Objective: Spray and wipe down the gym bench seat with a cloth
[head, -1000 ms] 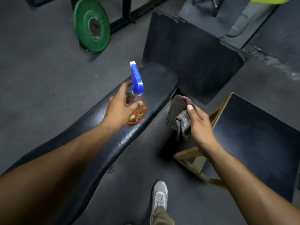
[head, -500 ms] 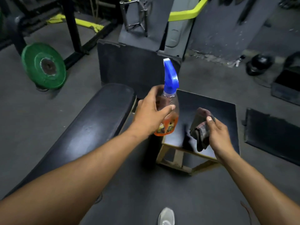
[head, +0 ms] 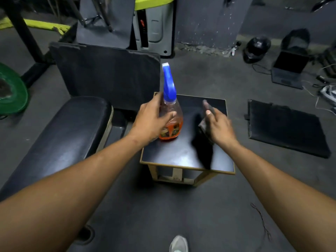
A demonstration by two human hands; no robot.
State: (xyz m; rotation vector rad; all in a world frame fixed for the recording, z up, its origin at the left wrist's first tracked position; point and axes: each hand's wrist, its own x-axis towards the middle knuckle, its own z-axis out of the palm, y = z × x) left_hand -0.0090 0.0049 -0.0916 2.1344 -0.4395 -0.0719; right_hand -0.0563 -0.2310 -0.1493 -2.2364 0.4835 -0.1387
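Both bare forearms reach in from the lower corners toward frame centre. Left hand (head: pixel 151 120) curled, fingers and thumb wrapped in a grasp. Right hand (head: pixel 217 127) palm-down, fingers closed in a pinch, blurred.

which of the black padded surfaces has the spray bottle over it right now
The small wooden-legged stool between the hands; the spray bottle is over its top. The long bench and floor mats lie bare.

No readable text anywhere.

The spray bottle (head: pixel 170 113) in the left hand (head: pixel 151 120) carries a label low on its orange body, just beside the thumb, but its print is too blurred to make out.
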